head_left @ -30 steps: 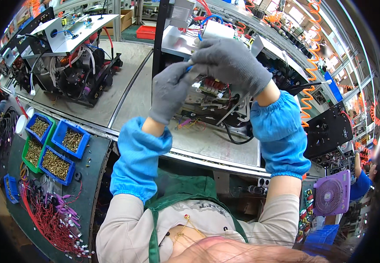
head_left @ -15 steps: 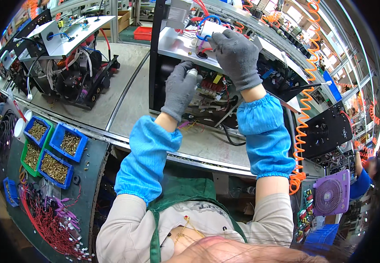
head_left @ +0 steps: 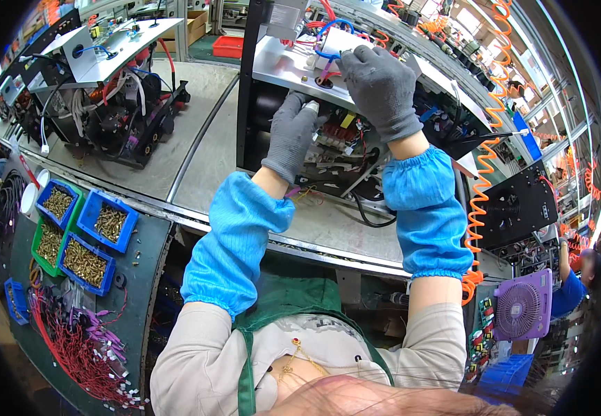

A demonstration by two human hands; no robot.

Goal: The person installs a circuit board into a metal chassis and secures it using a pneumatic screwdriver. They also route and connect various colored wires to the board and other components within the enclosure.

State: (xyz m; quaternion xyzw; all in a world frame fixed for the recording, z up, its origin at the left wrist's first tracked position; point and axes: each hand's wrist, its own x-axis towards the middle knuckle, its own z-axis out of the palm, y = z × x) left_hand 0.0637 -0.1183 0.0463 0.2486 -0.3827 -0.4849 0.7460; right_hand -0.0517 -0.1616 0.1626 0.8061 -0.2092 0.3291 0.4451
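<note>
Unit [head_left: 335, 142] directly before my hands: my right hand [head_left: 381, 90], fingers curled, by the blue wire [head_left: 325, 55]; my left hand [head_left: 292, 135], half-curled, at the plate's [head_left: 279, 66] front edge; any grip, cannot tell. Black side panel [head_left: 245, 104], silver plate above, exposed wiring beneath.

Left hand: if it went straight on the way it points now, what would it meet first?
The left hand would probably meet the metal plate first, at its near edge; depth is unclear, so it might pass underneath.
</note>
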